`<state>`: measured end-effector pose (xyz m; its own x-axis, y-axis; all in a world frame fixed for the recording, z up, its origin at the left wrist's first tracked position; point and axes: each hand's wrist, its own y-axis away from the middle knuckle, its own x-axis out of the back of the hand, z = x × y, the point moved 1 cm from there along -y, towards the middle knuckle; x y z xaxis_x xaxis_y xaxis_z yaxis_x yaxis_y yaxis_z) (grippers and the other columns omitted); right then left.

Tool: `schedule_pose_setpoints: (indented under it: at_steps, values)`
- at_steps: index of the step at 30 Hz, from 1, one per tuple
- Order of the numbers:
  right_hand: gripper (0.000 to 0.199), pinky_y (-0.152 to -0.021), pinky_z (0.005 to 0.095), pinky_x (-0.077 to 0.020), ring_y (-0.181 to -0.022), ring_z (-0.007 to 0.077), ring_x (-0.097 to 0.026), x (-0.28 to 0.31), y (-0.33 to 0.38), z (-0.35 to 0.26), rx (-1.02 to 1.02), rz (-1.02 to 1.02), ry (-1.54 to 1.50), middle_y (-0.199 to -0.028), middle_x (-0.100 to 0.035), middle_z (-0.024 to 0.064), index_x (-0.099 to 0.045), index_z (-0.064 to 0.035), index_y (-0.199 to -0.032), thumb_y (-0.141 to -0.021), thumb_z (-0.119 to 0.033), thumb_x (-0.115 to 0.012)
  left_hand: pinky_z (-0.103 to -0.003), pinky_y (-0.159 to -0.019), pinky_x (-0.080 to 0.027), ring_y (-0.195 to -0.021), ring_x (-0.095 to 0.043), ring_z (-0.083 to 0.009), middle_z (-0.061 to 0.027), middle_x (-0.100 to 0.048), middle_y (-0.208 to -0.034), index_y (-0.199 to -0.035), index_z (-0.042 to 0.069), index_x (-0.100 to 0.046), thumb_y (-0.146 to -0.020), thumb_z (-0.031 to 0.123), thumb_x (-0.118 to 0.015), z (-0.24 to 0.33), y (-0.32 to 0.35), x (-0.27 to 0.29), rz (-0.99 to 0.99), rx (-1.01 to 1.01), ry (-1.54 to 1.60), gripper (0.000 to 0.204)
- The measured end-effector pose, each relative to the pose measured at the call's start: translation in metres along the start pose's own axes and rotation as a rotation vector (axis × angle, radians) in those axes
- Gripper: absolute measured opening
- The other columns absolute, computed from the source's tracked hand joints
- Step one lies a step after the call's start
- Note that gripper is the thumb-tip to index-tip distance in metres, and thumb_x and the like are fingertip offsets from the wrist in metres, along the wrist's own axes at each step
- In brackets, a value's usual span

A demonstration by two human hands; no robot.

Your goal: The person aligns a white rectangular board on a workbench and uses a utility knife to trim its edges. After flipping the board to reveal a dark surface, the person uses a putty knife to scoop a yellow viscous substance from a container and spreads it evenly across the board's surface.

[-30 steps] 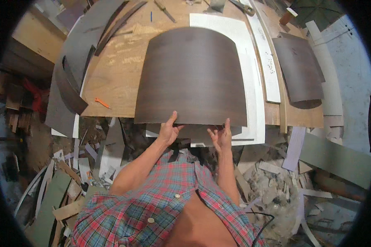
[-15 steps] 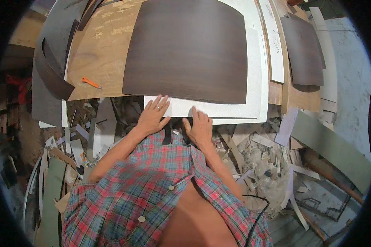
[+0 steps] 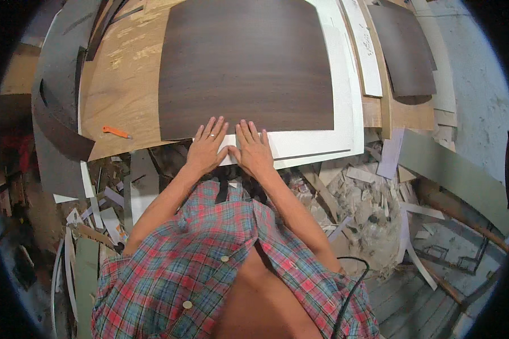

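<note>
A large dark brown wood-grain sheet (image 3: 246, 73) lies flat on white boards (image 3: 314, 141), which show along its right side and near edge. Side by side at that near edge, my left hand (image 3: 207, 148) and my right hand (image 3: 254, 151) lie palms down. Both have their fingers stretched forward, with the fingertips on the brown sheet and the palms over the white edge. The thumbs nearly meet. Neither hand holds anything. An orange utility knife (image 3: 116, 132) rests to the left on a light wooden board (image 3: 119, 85).
Curved dark strips (image 3: 62, 130) and a grey sheet (image 3: 54, 169) lie at the left. To the right are a long white strip (image 3: 363, 51) and a smaller dark panel (image 3: 402, 51). Offcuts and a crumpled plastic heap (image 3: 359, 209) cover the floor below. A green-grey board (image 3: 455, 169) slants at right.
My right hand has moved left and forward, its fingers now on the brown sheet beside my left hand. My left hand has also reached slightly forward. The view has turned a little.
</note>
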<state>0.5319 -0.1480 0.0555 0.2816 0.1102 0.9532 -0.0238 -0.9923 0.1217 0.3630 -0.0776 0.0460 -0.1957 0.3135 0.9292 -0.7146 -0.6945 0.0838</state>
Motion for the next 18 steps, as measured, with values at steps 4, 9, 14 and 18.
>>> schedule_pose_setpoints:
  at_steps: [4,9,14,18]
  values:
    - [0.068,-0.119,0.0578,-0.0193,-0.149,0.0292,-0.029,0.008,0.017,0.062,-0.172,-0.109,0.117,-0.161,-0.032,0.0109,-0.036,-0.0074,-0.153,-0.101,-0.050,-0.044,-0.048,-0.122,-0.022,-0.152,-0.021,-0.0290,-0.0086,-0.024,-0.164,-0.155,0.009,-0.031,-0.099,0.045,-0.050,-0.008,0.003,-0.008,-0.112,-0.004,-0.029,0.070]
    - [0.072,-0.120,0.0541,-0.0201,-0.147,0.0336,-0.032,0.010,0.021,0.093,-0.402,-0.008,0.201,-0.158,-0.035,0.0196,-0.038,0.0016,-0.150,-0.101,-0.050,-0.044,-0.048,-0.122,-0.022,-0.152,-0.020,-0.0292,-0.0098,-0.023,-0.165,-0.156,0.008,-0.029,-0.098,0.045,-0.052,-0.007,-0.001,-0.009,-0.128,-0.023,-0.064,0.073]
    - [0.065,-0.119,0.0557,-0.0234,-0.144,0.0333,-0.038,0.006,0.022,0.070,-0.164,-0.053,0.178,-0.154,-0.043,0.0181,-0.045,0.0004,-0.146,-0.102,-0.047,-0.044,-0.048,-0.123,-0.020,-0.153,-0.017,-0.0292,-0.0102,-0.021,-0.165,-0.157,0.007,-0.026,-0.097,0.045,-0.053,-0.009,-0.001,-0.008,-0.158,-0.007,-0.023,0.076]
    - [0.059,-0.118,0.0578,-0.0242,-0.142,0.0333,-0.041,0.027,0.032,0.149,-0.370,0.006,0.208,-0.151,-0.047,0.0155,-0.049,-0.0017,-0.143,-0.102,-0.044,-0.044,-0.048,-0.123,-0.018,-0.153,-0.015,-0.0292,-0.0102,-0.019,-0.166,-0.158,0.007,-0.024,-0.097,0.044,-0.053,-0.009,-0.002,-0.005,-0.181,-0.008,-0.014,0.077]
